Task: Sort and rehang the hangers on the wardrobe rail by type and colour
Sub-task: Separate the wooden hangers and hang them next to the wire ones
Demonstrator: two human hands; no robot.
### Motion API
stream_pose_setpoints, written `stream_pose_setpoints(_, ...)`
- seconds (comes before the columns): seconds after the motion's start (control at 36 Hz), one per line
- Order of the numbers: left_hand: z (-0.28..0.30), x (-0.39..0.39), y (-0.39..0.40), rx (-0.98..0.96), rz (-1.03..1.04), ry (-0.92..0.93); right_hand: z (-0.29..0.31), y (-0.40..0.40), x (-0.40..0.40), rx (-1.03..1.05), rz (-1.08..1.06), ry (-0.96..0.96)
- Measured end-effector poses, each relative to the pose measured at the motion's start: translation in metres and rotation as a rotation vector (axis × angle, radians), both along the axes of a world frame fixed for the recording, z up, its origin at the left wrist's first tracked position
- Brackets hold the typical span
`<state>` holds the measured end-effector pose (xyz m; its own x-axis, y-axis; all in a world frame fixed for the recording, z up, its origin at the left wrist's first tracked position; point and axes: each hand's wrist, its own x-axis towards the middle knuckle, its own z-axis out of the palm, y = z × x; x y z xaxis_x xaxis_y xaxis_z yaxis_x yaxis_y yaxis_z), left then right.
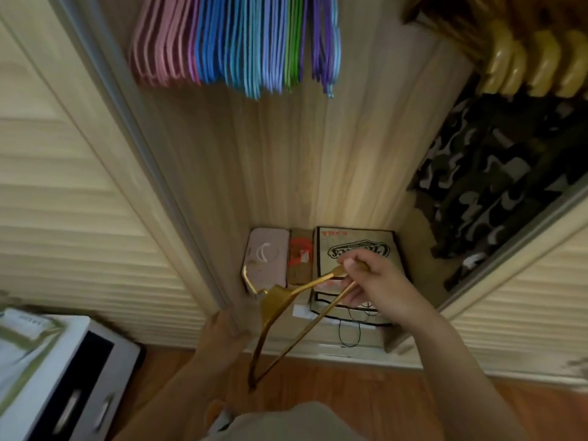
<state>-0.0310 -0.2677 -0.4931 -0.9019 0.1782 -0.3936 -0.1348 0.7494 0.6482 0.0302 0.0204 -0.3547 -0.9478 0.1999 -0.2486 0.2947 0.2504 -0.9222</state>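
Observation:
My right hand (372,281) grips one end of a gold metal hanger (280,310) low in the wardrobe opening; its hook points left toward the door edge. My left hand (222,338) rests on the sliding door's edge (178,218), fingers curled round it. Overhead hang thin hangers sorted by colour: pink ones (159,43) at the left, blue ones (235,46), a few green (292,43), then purple (321,39). At the upper right hang more gold hangers (534,65).
A camouflage garment (496,186) hangs at the right under the gold hangers. On the wardrobe floor stand a pink box (270,256) and a printed bag (356,246). A white drawer unit (63,377) stands at the lower left on the wood floor. Louvred doors flank both sides.

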Motion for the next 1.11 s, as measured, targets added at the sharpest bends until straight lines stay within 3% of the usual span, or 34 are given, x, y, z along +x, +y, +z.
stream_pose_setpoints(0.06,0.008,0.003,0.005,-0.031,0.014,-0.036,0.015,0.001,0.001,-0.053,0.014,0.046)
stream_pose_setpoints(0.19,-0.012,0.016,-0.008,0.171,0.105,-0.219,0.027,0.007,0.004,-0.161,-0.041,0.132)
stream_pose_setpoints(0.39,-0.018,0.027,-0.017,0.148,0.062,-0.136,0.025,0.026,0.009,-0.24,-0.105,0.13)
stream_pose_setpoints(0.56,-0.02,0.021,-0.023,0.073,0.024,-0.106,0.004,0.034,0.003,-0.323,-0.227,0.019)
stream_pose_setpoints(0.72,-0.012,0.009,-0.026,-0.107,-0.039,-0.045,-0.033,0.042,0.003,-0.438,-0.582,-0.043)
stream_pose_setpoints(0.78,-0.003,0.005,-0.02,-0.127,-0.052,-0.035,-0.044,0.041,0.002,-0.346,-0.671,-0.095)
stream_pose_setpoints(0.89,0.022,0.002,0.009,0.006,-0.011,-0.097,-0.043,0.017,0.003,-0.226,-0.499,-0.256)
stream_pose_setpoints(0.97,0.035,0.009,0.038,0.293,0.114,-0.281,-0.038,-0.013,0.008,-0.222,-0.228,-0.359)
stream_pose_setpoints(1.06,0.05,0.018,0.068,0.576,0.261,-0.386,-0.039,-0.039,0.007,-0.284,-0.057,-0.388)
stream_pose_setpoints(1.11,0.06,0.022,0.084,0.635,0.195,-0.346,-0.041,-0.054,0.006,-0.375,-0.006,-0.398)
